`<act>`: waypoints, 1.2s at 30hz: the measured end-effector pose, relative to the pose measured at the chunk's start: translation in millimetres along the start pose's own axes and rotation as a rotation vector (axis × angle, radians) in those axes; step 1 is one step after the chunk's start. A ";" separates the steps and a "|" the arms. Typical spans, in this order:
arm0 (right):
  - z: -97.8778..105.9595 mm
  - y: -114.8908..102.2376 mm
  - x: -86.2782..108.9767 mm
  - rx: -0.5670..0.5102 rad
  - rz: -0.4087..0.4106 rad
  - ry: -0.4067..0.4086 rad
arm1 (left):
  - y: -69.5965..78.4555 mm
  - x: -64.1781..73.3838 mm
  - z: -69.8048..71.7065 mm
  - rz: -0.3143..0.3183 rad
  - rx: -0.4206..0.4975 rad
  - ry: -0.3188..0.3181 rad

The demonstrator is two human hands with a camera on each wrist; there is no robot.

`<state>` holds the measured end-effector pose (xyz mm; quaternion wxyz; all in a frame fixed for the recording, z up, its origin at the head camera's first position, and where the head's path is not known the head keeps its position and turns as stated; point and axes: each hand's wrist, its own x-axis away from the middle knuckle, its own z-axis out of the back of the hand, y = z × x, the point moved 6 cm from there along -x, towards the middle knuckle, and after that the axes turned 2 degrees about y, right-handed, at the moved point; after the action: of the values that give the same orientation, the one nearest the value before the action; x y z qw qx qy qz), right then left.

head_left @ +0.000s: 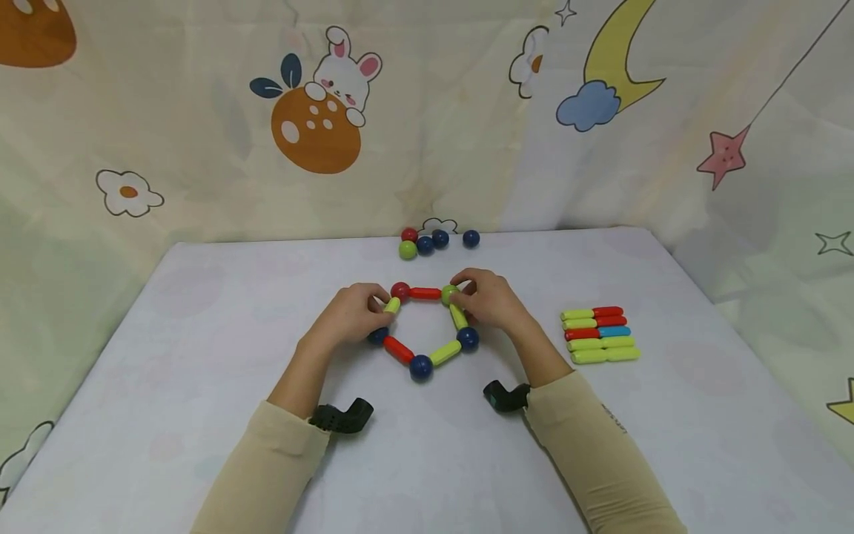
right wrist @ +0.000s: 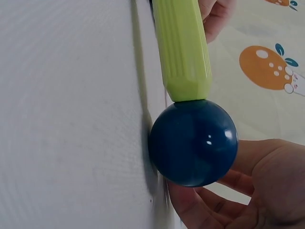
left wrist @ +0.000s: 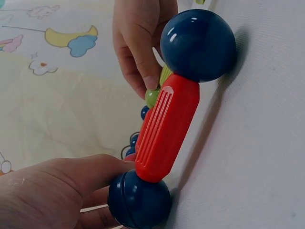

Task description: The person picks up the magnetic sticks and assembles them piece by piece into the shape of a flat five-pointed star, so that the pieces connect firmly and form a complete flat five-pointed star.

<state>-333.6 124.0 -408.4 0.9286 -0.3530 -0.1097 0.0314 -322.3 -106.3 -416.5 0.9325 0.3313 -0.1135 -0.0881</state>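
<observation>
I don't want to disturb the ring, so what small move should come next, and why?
I'd probably nudge the green stick in the left hand snugly against the red ball while the right hand steadies the green ball. That stick is pinched beside the red ball, but whether it is attached can't be told; the right hand is on the green ball.

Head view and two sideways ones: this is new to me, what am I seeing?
No machine: a person works with a bare left hand and right hand. The wide picture comes from a camera on the person's head; the two close ones from a camera on each wrist. On the white tabletop lie a five-sided loop of rods and balls, five loose balls toward the back, and rods in rows to the right. The left hand pinches a lime-green rod of the loop; the right hand pinches its lime-green ball.
</observation>
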 end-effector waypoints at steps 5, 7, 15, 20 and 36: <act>-1.1 -0.4 -1.0 -0.005 0.000 -0.004 | -0.2 1.1 0.7 -0.002 -0.003 0.007; -1.5 -0.3 -1.3 -0.006 0.001 -0.003 | 0.4 1.8 0.9 -0.004 -0.001 0.003; -2.0 2.3 -2.6 -0.071 0.016 -0.034 | -1.3 2.5 2.2 0.014 0.006 -0.007; -1.9 4.4 -4.0 -0.127 0.049 -0.066 | -1.4 3.1 3.3 0.019 0.015 0.016; 12.7 7.9 4.2 -0.135 0.074 -0.076 | -0.6 -0.3 0.7 0.013 0.029 0.034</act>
<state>-332.2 138.7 -403.6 0.8960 -0.4173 -0.1336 0.0718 -322.9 -107.1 -416.4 0.9300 0.3455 -0.1010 -0.0747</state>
